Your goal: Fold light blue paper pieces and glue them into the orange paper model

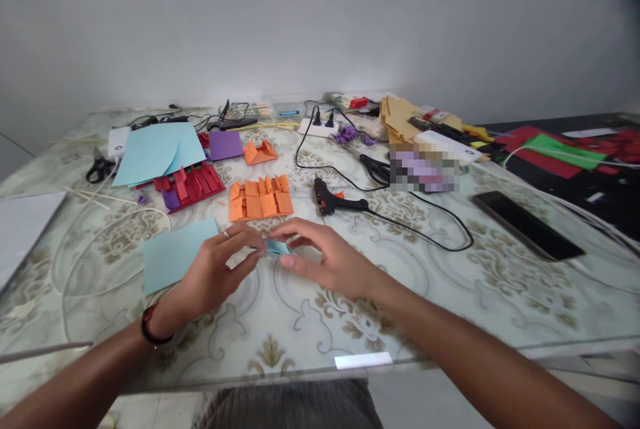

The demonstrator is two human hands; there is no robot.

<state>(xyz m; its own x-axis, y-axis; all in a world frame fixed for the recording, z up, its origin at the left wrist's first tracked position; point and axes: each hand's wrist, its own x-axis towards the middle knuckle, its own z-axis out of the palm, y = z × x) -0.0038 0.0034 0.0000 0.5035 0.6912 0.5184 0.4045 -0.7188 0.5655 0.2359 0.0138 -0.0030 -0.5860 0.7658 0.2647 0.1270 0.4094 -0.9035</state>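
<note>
Between my two hands is a small folded piece of light blue paper, low over the patterned tabletop. My left hand pinches its left end with thumb and fingertips. On the other side my right hand grips the right end, thumb in front and fingers behind. Partly under my left wrist lies a flat light blue sheet. Just beyond my hands sits a folded orange paper piece with several raised flaps. A similar red folded piece is to its left.
A black glue gun lies right of the orange piece, its cord looping rightward. A phone rests at the right. Blue sheets, scissors, a purple square and a white power strip are farther back.
</note>
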